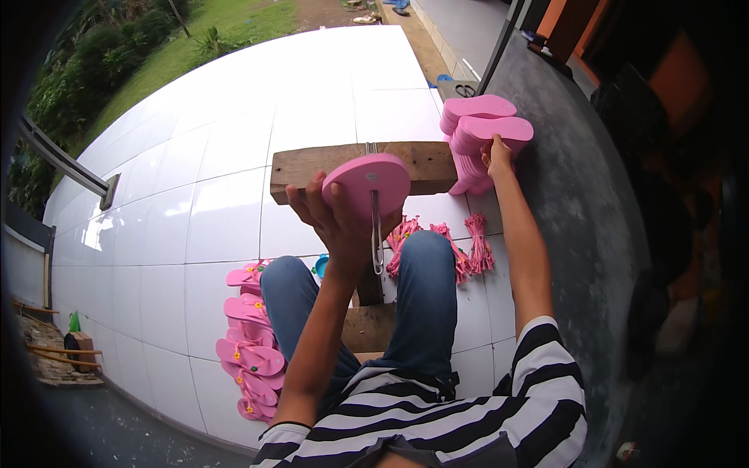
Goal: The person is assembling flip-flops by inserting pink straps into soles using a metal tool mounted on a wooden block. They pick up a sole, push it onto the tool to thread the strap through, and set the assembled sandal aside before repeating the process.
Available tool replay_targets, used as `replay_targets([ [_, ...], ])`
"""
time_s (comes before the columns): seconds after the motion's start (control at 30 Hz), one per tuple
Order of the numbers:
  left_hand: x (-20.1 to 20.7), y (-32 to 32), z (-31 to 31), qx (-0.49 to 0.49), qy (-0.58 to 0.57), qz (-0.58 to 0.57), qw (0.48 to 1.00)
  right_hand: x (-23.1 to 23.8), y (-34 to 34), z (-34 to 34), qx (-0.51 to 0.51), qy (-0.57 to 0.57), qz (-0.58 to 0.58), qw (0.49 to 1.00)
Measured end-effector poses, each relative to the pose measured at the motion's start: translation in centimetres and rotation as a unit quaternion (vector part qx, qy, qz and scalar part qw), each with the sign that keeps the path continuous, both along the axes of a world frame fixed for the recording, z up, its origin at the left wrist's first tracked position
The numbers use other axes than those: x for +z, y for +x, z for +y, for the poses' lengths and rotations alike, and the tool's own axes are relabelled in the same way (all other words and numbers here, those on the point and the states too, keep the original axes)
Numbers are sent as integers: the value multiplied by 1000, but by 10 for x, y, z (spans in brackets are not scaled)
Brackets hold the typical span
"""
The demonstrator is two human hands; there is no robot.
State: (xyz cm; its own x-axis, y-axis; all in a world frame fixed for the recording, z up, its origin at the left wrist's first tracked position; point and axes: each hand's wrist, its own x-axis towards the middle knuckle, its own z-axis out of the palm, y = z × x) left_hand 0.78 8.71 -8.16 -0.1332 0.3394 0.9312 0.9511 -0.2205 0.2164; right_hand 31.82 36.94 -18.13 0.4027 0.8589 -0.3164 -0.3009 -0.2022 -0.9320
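My left hand (335, 222) is wrapped round a pink flip-flop sole (360, 173), held in front of a wooden beam (292, 170). A bent metal wire tool (376, 234) runs from the sole's face down toward my knees; its looped end hangs free. To the right, my right hand (498, 156) grips the near edge of a sole in the stack of pink flip-flop soles (477, 129). Its thumb is on top, while the other fingers are partly hidden. Bundles of pink straps (479, 243) lie on the tiles below the stack.
Several pink flip-flops with straps (253, 359) lie in a row left of my legs. A blue round item (321, 266) shows beside my left knee. Scissors (465, 90) rest beyond the stack. A metal post (66, 160) stands at the left on the white tiled floor (156, 304).
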Motion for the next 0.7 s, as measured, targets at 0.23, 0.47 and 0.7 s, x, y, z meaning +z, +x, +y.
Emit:
replay_targets([
  [0.23,10,-16,-39,-80,-139,-28,987,56,-25,-179,46,224,225,947],
  [0.47,19,-3,-175,-322,-266,-262,870,21,-73,-420,266,271,-97,920],
  [0.7,32,-16,-173,-424,-264,-120,858,48,-113,-443,375,327,-215,840],
])
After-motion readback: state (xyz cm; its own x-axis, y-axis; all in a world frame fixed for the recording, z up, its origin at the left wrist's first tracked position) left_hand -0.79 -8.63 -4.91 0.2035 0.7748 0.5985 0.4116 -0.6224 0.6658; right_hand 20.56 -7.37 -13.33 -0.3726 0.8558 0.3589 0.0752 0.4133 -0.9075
